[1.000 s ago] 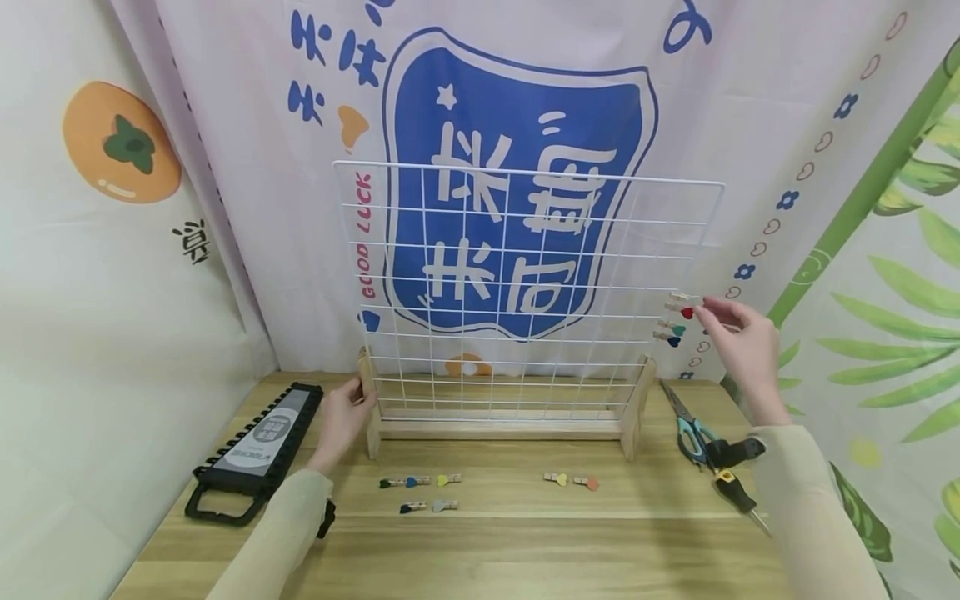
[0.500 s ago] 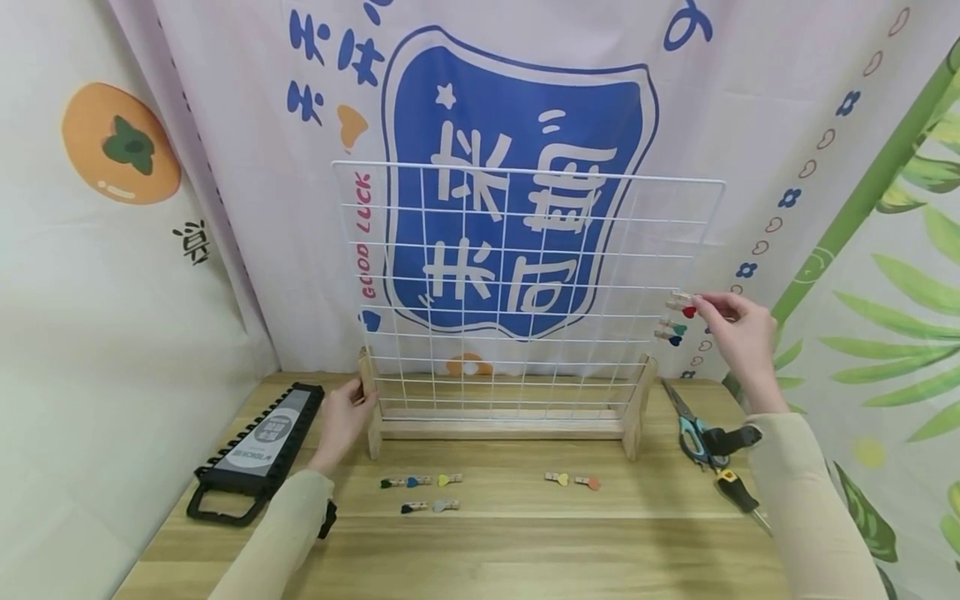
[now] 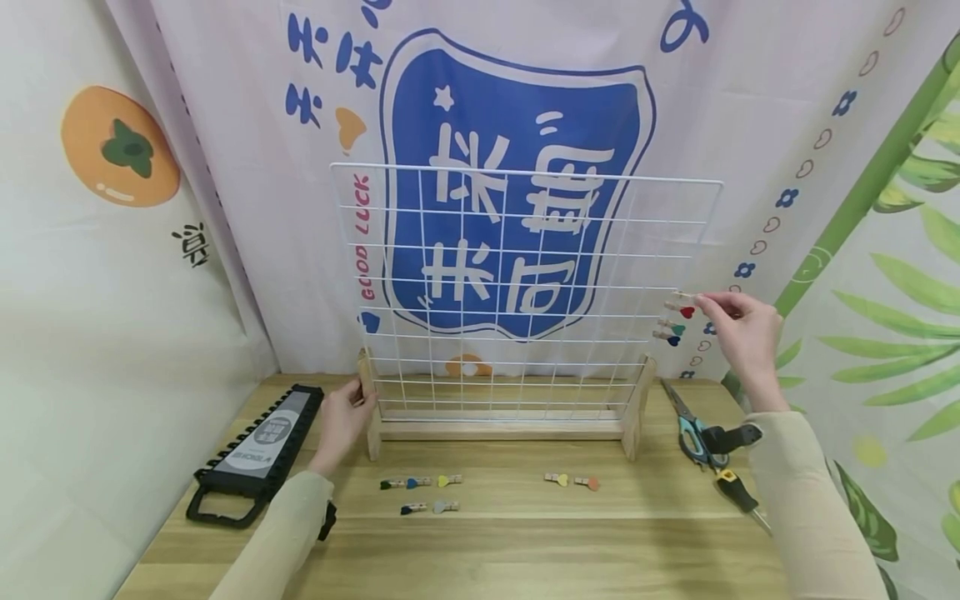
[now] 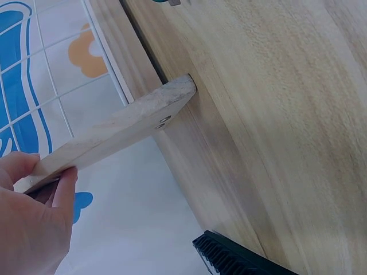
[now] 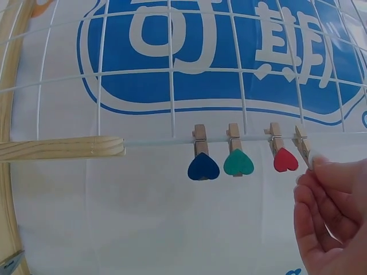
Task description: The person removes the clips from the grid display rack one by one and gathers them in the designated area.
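"Where's the clip (image 5: pixel 301 137)?"

"On the right edge of the grid (image 3: pixel 525 172), at the wire. The right hand (image 5: pixel 332 212) pinches its outer end between thumb and fingertips — I can't tell whether it is fully fastened."

"What's beside it?"

"Below it on that same edge wire hang three more, heart ends outward: the red clip (image 5: pixel 285 160) just beside it, then the green clip (image 5: pixel 238 162), then the blue clip (image 5: pixel 203 166) lowest."

"And the left hand (image 3: pixel 345 419)?"

"Gripping the left post (image 4: pixel 126 123) of the wooden stand, thumb on one side, fingers on the other."

"On the table (image 3: pixel 480 558)?"

"Near the stand, five clips (image 3: pixel 417 482) lie to the left in two rows; a yellow clip (image 3: pixel 557 479) and an orange clip (image 3: pixel 587 482) to the right. Far left, a black rack (image 3: pixel 258 442); right, scissors (image 3: pixel 692 433) and a screwdriver (image 3: pixel 738 492)."
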Tool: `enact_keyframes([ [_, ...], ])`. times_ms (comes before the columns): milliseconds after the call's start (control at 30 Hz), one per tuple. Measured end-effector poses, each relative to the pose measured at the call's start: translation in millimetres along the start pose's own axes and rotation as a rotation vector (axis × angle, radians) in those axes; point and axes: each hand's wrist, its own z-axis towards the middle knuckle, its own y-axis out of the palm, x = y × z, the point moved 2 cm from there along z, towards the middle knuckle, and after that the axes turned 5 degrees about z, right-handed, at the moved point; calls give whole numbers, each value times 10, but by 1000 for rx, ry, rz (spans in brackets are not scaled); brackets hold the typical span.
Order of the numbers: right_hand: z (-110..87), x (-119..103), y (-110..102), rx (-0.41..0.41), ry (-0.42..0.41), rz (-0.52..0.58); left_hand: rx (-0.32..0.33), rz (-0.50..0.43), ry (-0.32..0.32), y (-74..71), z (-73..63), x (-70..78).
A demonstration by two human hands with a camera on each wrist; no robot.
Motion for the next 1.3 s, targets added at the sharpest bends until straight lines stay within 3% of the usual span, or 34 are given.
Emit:
enact_keyframes([
  [200,-39,24,-86,43,13,42,13,2,1,10,-4,-1],
  [400,-218,58,-133,2,38,57,9,2,-7,15,3,-24],
  [567,-484,162,-48,-55,-11,16,-6,8,-6,17,-5,-42],
  [833,-1050,567,237,-213,-29,-24,-10,12,-4,11,2,-33],
  [1067,-1499,962,465,-284,-88,-91,-3,23,0,19,5,-25],
  [1300,-1786,1281,671,-451,-12,-124,-3,18,-4,9,-2,-24],
])
